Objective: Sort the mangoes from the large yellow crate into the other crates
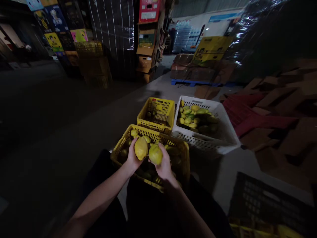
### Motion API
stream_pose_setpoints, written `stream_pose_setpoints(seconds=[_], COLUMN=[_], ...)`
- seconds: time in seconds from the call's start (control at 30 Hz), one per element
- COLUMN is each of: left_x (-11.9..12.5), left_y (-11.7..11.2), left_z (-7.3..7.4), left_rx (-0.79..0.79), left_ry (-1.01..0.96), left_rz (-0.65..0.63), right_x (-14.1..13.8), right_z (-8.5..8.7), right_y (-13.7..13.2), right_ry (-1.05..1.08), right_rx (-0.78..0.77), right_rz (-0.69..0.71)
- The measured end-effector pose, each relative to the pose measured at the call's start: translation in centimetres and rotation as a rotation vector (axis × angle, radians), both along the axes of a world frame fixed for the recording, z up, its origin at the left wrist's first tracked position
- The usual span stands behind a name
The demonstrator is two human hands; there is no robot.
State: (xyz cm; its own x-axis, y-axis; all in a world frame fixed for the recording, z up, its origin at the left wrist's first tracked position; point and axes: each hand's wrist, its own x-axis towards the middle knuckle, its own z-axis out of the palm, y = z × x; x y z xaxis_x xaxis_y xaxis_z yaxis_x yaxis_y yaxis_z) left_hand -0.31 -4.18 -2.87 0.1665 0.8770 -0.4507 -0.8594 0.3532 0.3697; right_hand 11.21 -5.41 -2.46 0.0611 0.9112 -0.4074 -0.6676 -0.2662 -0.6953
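In a dim warehouse, a person's left hand [132, 159] grips a plump, smooth yellow mango [141, 148], fingers wrapped around its underside. The right hand [165, 166] clasps a second mango [155, 154], yellow tinged with green. The two are held side by side, nearly touching, above a yellow crate [153, 133] of fruit. Behind it stand a smaller yellow crate [153, 124] and a white crate [195, 140] of greener fruit.

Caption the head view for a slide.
Left hand and right hand each hold a yellow fruit over the near yellow crate.
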Motion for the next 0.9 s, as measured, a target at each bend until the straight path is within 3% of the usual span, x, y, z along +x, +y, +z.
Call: stream_pose_setpoints(seconds=[0.17, 0.27, 0.47, 0.63, 0.77, 0.9], left_x=[0.1, 0.3, 0.8, 0.4, 0.2, 0.4], left_y=[0.2, 0.1, -0.7, -0.8, -0.7, -0.7], left_z=[-0.1, 0.0, 0.0, -0.7, -1.3, -2.5], left_rx=[-0.072, -0.086, 0.051, 0.142, 0.159, 0.154], left_ry=[-0.066, -0.088, -0.16, -0.07, -0.009, 0.104], left_rz=[-0.013, 0.007, 0.094, 0.028, 0.023, 0.042], right_x=[0.8, 0.9, 0.5, 1.1, 1.4, 0.7], right_z=[-0.4, -1.0, -1.4, -1.8, -2.5, -3.3], right_y=[0.6, 0.9, 0.7, 0.3, -0.1, -0.6], right_ry=[0.042, -0.008, -0.469, -0.933, -1.2, -1.39], right_rx=[-0.187, -0.169, 0.311, 0.575, 0.68, 0.792], right_rz=[0.029, -0.013, -0.116, 0.0, 0.125, 0.162])
